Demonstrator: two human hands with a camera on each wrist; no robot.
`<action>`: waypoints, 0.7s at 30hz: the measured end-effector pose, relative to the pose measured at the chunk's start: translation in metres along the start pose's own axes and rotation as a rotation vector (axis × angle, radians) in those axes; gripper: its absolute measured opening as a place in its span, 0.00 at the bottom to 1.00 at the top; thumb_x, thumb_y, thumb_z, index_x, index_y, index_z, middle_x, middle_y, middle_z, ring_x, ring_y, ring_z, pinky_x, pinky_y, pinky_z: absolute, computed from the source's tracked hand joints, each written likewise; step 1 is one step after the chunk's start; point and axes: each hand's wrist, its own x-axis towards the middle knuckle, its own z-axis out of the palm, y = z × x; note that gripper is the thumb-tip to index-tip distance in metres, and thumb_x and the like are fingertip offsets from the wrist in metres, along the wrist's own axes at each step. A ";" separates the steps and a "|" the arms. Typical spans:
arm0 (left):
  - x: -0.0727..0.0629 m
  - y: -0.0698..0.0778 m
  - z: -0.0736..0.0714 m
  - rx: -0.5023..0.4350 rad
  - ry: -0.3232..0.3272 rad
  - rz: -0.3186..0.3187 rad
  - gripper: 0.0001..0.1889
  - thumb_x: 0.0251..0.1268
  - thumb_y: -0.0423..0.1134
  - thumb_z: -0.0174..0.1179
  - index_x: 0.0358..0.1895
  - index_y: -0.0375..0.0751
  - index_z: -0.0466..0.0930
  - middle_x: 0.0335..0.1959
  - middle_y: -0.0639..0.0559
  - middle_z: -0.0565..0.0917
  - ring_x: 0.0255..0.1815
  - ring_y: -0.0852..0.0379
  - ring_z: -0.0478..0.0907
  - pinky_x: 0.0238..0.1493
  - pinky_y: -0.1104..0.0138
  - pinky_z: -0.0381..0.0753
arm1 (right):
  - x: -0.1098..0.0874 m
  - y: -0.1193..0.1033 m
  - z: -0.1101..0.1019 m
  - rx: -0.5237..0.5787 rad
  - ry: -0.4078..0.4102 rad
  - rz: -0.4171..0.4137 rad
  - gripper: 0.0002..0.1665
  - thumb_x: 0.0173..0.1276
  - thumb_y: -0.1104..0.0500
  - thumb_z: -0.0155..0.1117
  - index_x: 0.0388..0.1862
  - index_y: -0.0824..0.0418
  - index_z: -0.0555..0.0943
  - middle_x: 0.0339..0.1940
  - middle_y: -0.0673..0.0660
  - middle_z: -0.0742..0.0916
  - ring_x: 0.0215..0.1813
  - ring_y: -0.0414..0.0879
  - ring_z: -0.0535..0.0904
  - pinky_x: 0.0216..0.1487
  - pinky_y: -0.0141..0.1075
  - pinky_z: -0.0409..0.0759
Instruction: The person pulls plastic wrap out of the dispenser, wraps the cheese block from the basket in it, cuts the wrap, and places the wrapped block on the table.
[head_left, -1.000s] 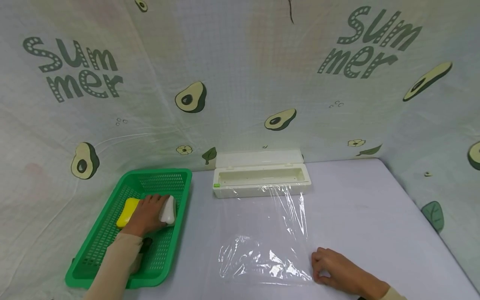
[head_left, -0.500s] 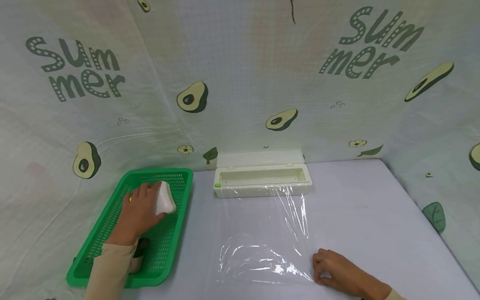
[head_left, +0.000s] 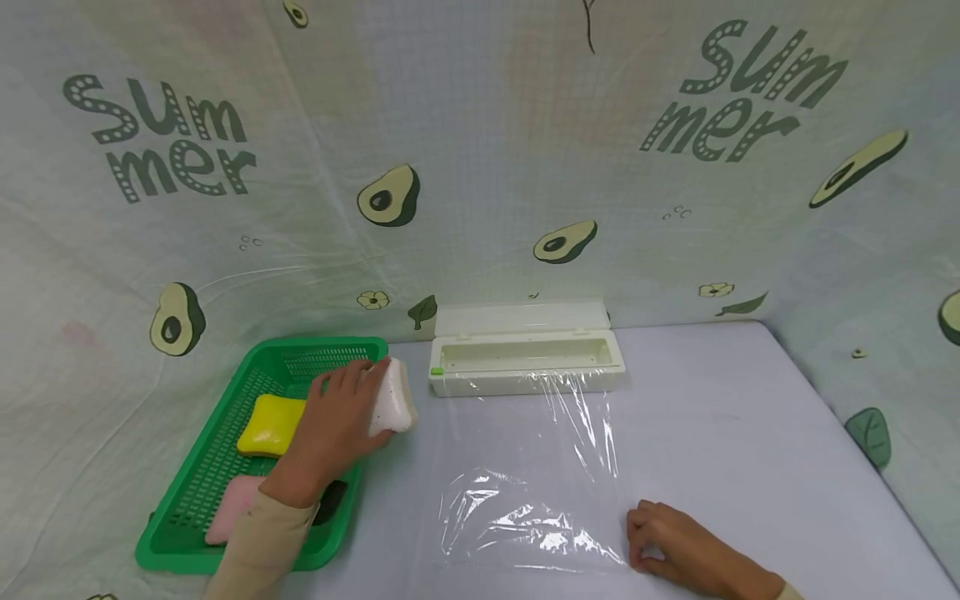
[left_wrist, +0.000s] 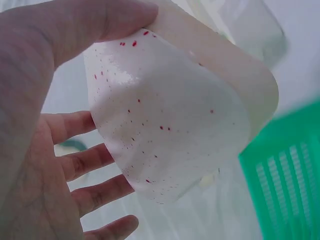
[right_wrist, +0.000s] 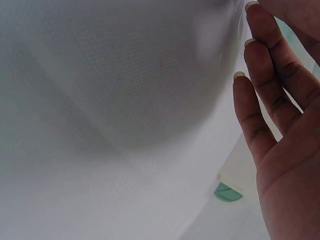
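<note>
My left hand (head_left: 333, 429) holds a white waisted block (head_left: 393, 400) with a beige side, over the right rim of the green basket (head_left: 172, 560). In the left wrist view, red specks dot the block's (left_wrist: 170, 115) white face, and the thumb grips it from one side with the fingers on the other. Clear plastic wrap (head_left: 525, 467) lies drawn out from a white dispenser box (head_left: 525, 383). At the wrap's near right corner my right hand (head_left: 678, 542) pinches the film with thumb and curled fingers.
Inside the basket are a yellow block (head_left: 270, 425), a pink block (head_left: 232, 508) partly under my left sleeve, and a dark piece (head_left: 330, 502). The dispenser's lid (head_left: 521, 317) stands raised at the back, against the printed cloth wall (head_left: 480, 167).
My left hand has lifted the white block out of the basket and carried it right, uncovering the yellow and pink blocks. My right hand stays at the wrap's corner.
</note>
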 end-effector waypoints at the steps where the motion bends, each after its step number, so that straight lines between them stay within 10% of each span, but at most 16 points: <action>1: 0.000 0.006 0.004 0.000 -0.004 0.018 0.51 0.45 0.47 0.86 0.73 0.34 0.70 0.64 0.33 0.77 0.62 0.32 0.75 0.64 0.35 0.73 | 0.000 0.000 0.000 0.003 -0.004 0.005 0.15 0.49 0.62 0.87 0.26 0.44 0.89 0.35 0.34 0.78 0.39 0.28 0.70 0.37 0.28 0.77; 21: -0.011 0.092 0.085 -0.097 -0.160 0.185 0.49 0.50 0.61 0.80 0.74 0.42 0.73 0.63 0.45 0.80 0.61 0.46 0.77 0.61 0.48 0.75 | 0.002 0.001 0.003 -0.009 0.010 -0.001 0.14 0.51 0.60 0.85 0.27 0.42 0.89 0.35 0.34 0.79 0.39 0.28 0.71 0.38 0.28 0.77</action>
